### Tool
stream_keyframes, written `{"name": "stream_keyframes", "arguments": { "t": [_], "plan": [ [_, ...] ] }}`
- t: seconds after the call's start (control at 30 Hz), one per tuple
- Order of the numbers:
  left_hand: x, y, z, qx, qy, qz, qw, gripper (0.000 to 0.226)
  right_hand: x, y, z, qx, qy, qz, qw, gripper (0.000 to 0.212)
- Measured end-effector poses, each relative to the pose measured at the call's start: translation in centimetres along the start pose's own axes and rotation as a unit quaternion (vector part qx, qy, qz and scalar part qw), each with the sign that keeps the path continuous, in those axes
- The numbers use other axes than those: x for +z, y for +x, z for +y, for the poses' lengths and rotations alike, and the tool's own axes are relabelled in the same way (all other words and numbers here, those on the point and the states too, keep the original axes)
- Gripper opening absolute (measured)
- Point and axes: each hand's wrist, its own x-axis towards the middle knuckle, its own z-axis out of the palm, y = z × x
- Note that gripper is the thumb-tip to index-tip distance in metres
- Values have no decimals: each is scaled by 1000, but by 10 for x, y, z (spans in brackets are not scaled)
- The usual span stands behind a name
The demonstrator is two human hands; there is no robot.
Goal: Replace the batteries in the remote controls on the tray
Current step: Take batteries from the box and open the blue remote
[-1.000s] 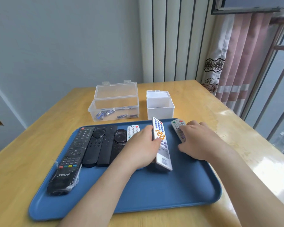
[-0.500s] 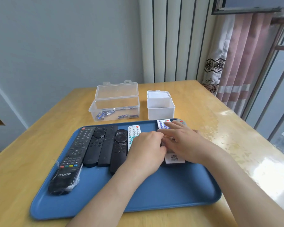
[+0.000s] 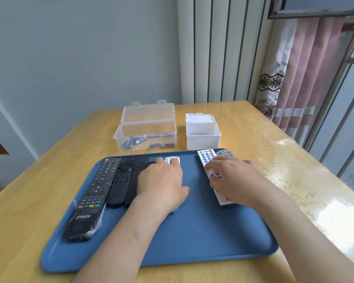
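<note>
A blue tray (image 3: 202, 237) on the wooden table holds several remotes. My left hand (image 3: 161, 184) lies flat over a small white remote (image 3: 173, 159), fingers reaching its far end and thumb out to the right. My right hand (image 3: 231, 180) rests with spread fingers on a long white remote with blue buttons (image 3: 207, 157), which lies flat on the tray. A grey remote (image 3: 226, 153) sits just right of it at the tray's far corner. Three black remotes (image 3: 96, 188) lie side by side on the left; the leftmost is in clear wrap.
Behind the tray, an open clear box (image 3: 145, 137) holds several blue batteries (image 3: 131, 142). An open white box (image 3: 202, 135) stands to its right. The table's right edge runs beside a curtain (image 3: 307, 74) and window bars.
The long white remote, held tilted in my left hand, now lies flat on the tray under my right hand. My left hand has moved left onto the small white remote.
</note>
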Motion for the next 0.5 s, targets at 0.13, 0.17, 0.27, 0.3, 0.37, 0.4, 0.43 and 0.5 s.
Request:
{"name": "stream_keyframes", "arguments": {
  "t": [0.13,0.17,0.27,0.3,0.37,0.4,0.43,0.5],
  "plan": [
    [-8,-4,-1,1,1,32,999,24,2,-1,-5,-23,24,29,999,37],
    [-8,-4,-1,2,-2,41,999,19,2,-1,-8,-36,35,42,998,37],
    [-7,-4,1,7,-3,60,998,15,6,-1,-18,-69,83,74,991,37],
    [-5,-3,0,8,-1,66,998,16,8,-2,-22,-77,92,71,990,38],
    [-2,1,-4,9,-32,72,997,17,12,-4,-28,-91,97,56,990,41],
    [-1,3,-7,7,-62,71,995,15,13,-5,-30,-93,97,47,990,43],
    [1,5,-10,5,-91,71,993,15,13,-5,-32,-92,99,43,990,45],
    [1,9,-14,8,-125,71,990,16,12,-5,-33,-78,115,59,989,46]
  ]
}}
